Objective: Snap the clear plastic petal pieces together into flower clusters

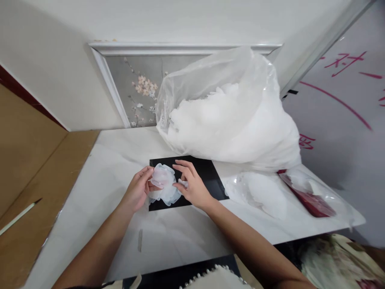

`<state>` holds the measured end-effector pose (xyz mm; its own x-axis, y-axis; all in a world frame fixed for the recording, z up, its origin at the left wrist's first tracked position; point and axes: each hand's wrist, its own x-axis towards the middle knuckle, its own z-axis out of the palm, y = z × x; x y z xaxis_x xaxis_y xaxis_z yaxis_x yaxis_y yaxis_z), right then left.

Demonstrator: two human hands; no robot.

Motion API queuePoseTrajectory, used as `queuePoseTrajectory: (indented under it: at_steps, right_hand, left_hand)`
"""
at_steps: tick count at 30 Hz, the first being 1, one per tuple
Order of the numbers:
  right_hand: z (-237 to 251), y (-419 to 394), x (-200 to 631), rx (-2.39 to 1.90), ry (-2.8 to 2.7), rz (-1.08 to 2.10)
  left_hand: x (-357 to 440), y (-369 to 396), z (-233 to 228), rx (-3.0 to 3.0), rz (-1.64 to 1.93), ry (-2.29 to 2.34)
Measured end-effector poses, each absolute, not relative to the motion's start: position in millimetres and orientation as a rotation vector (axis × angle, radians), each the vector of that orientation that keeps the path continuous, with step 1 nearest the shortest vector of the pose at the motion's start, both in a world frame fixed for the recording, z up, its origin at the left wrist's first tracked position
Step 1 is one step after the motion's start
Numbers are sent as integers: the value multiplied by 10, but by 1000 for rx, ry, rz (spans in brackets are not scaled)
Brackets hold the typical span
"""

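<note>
My left hand [138, 190] and my right hand [192, 183] both grip a small white ruffled sheer fabric piece [165, 187], held just above a black mat [207, 173] on the white table [99, 176]. The left hand pinches the piece's left side. On the right edge, the right hand's thumb and fingers pinch it. Behind the mat, a large clear plastic bag [228, 108] bulges with more white sheer fabric.
A smaller heap of white fabric [261, 193] lies right of the mat, beside a clear bag with red content [309, 196]. A framed flower picture [135, 88] leans on the wall. Brown cardboard [27, 168] with a white stick [18, 216] sits left.
</note>
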<state>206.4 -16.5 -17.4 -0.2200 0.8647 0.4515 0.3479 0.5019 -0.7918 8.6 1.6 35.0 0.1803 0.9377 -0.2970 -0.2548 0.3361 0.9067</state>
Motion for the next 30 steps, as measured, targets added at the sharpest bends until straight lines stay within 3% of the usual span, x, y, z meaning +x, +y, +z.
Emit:
queuePoseTrajectory:
  at_steps: [8,12,19,25,30]
  right_hand:
    - [-89,-192,2040,-961,-1714,794]
    - [-54,-151,2051,-1099,-1247,1044]
    - [-100,11,2202,-995,-729,1441]
    - [-74,7,2191,-1010,-647,1569]
    - [-53,-18,2247,-1088,-1065,1375]
  left_hand:
    - [101,-1,330,976,937,1060]
    - [75,-17,322,1514,878,1235]
    - [20,-81,78,2171,400,1315]
    - [-25,7,33,2058,562,1220]
    - [-92,133,134,1598,794,1275]
